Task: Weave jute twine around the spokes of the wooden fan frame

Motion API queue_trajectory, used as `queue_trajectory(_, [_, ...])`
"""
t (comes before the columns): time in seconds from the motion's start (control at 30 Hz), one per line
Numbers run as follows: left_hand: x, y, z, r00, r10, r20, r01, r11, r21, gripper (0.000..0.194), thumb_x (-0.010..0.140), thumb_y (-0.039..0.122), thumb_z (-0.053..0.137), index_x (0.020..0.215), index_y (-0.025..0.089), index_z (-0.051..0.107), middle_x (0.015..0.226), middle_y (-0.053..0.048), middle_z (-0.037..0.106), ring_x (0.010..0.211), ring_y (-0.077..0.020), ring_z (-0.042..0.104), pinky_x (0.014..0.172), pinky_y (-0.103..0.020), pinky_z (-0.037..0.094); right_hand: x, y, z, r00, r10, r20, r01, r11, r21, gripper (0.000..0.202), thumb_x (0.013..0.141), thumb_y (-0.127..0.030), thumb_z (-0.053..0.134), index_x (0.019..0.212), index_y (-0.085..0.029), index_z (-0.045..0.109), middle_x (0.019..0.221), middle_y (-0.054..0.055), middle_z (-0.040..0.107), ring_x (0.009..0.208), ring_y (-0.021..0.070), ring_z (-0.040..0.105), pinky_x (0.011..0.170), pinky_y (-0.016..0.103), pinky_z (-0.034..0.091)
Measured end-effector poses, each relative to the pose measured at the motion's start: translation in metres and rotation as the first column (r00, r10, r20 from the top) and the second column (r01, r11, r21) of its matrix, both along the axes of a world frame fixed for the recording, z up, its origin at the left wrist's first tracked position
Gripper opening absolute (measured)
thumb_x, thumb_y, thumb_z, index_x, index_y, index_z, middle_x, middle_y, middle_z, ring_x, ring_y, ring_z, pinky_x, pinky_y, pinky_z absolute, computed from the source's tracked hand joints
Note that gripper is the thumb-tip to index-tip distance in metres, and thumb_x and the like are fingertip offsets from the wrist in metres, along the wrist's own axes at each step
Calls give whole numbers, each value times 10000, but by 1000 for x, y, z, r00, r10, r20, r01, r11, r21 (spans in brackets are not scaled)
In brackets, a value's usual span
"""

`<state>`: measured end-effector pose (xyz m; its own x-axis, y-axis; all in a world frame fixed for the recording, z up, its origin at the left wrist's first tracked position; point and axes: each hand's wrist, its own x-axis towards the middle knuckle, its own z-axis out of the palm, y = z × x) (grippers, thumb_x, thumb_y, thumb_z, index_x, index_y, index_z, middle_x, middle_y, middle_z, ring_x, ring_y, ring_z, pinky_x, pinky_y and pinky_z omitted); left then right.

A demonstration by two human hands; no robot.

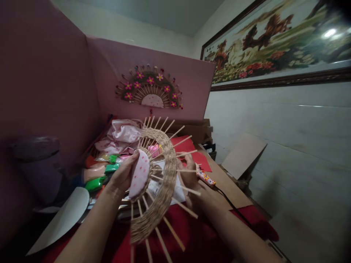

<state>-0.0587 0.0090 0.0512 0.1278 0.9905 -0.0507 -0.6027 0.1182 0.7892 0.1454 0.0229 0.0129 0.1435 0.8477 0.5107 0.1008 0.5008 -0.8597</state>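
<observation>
A half-round fan frame of tan woven cord and pale wooden sticks (pixel 169 175) is held up between the person's two hands over the work table, its curved edge turned to the right and its stick ends jutting out beyond the woven band. The left hand (pixel 123 174) pinches it at its inner side, the thumb lying on the white half-moon cloth pad with pink spots (pixel 140 173) and the other fingers hidden behind. The right hand (pixel 188 174) is at the frame's outer edge, fingers bent among the stick ends; whether they grip a stick or only touch it, I cannot tell. Just right of the frame, beyond that hand, lies a white glue gun patterned with coloured flowers (pixel 207 179), with a black cable (pixel 228 200) trailing from it. Bright red sheets (pixel 201 160) lie behind the frame to the right, and a dark red cloth (pixel 200 233) spreads below it. To the frame's left are a crumpled pale pink spotted cloth (pixel 124 130), shiny green plastic packets (pixel 95 184) and a peach-coloured plastic packet (pixel 93 174); nearer the person on that side is a grey-white curved board (pixel 64 217). Above and behind the frame, a dark half-round fan with pink flowers (pixel 150 80) is fixed to a pink upright panel (pixel 197 78).
</observation>
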Motion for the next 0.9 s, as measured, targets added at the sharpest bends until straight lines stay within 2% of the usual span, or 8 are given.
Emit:
queue_trajectory(0.17, [1, -2, -3, 990, -100, -100, 97, 995, -33, 233, 803, 264, 531, 904, 79, 631, 641, -123, 683, 500, -207, 635, 464, -292, 519, 33, 23, 18, 973, -231, -29, 232, 957, 174, 256, 784, -314, 545, 994, -182, 609, 1027, 73, 580, 933, 180, 535, 853, 328, 414])
queue_trajectory(0.23, [3, -3, -2, 987, -118, -105, 112, 992, -55, 249, 801, 263, 533, 921, 68, 629, 664, -136, 687, 532, -222, 647, 492, -307, 530, 53, 28, 26, 954, -295, -50, 299, 937, 182, 273, 787, -341, 521, 987, -176, 607, 982, 73, 596, 895, 175, 543, 818, 323, 418])
queue_trajectory(0.33, [5, -5, 1, 990, -110, -89, 100, 989, -110, 266, 815, 252, 511, 974, 65, 614, 694, -134, 692, 589, -223, 662, 567, -323, 547, 92, 28, 29, 943, -293, 156, 278, 954, 110, 237, 710, -356, 605, 853, -170, 640, 863, 66, 619, 802, 183, 554, 764, 327, 420])
queue_trajectory(0.43, [6, -7, 4, 988, -86, -127, 65, 985, -159, 311, 835, 282, 479, 1013, 55, 595, 655, -122, 687, 539, -210, 650, 543, -324, 546, 124, 15, 18, 857, -184, 481, 237, 970, -51, 276, 606, -385, 696, 778, -173, 652, 821, 65, 628, 780, 201, 562, 733, 331, 411])
queue_trajectory(0.5, [7, -10, 5, 972, -165, -169, 128, 970, -207, 377, 830, 335, 487, 1057, 47, 571, 690, -132, 693, 556, -221, 653, 564, -357, 547, 135, 1, 4, 722, -156, 674, 277, 958, -74, 391, 570, -421, 723, 861, -172, 644, 890, 79, 620, 836, 218, 562, 743, 326, 406])
queue_trajectory(0.57, [7, -12, 5, 966, -157, -205, 111, 969, -219, 410, 808, 347, 522, 1076, 38, 557, 695, -132, 694, 574, -232, 655, 584, -376, 545, 140, -14, -9, 584, -96, 806, 263, 962, -76, 480, 612, -434, 699, 1006, -178, 601, 969, 88, 602, 906, 230, 552, 759, 318, 402])
queue_trajectory(0.7, [9, -12, 1, 954, -115, -276, 37, 961, -275, 439, 779, 343, 564, 1101, 47, 544, 739, -121, 701, 623, -247, 664, 592, -376, 545, 142, -30, -27, 458, -138, 878, 275, 961, 8, 281, 851, -377, 440, 1018, -182, 554, 950, 84, 579, 877, 205, 554, 730, 295, 402])
queue_trajectory(0.9, [17, -7, 8, 959, -36, -282, -62, 941, -334, 400, 765, 323, 582, 1077, 74, 572, 700, -78, 701, 642, -239, 663, 648, -391, 545, 144, -28, -42, 367, -128, 921, 176, 982, 66, 321, 898, -259, 331, 1178, -185, 470, 1015, 106, 533, 923, 211, 531, 778, 318, 408])
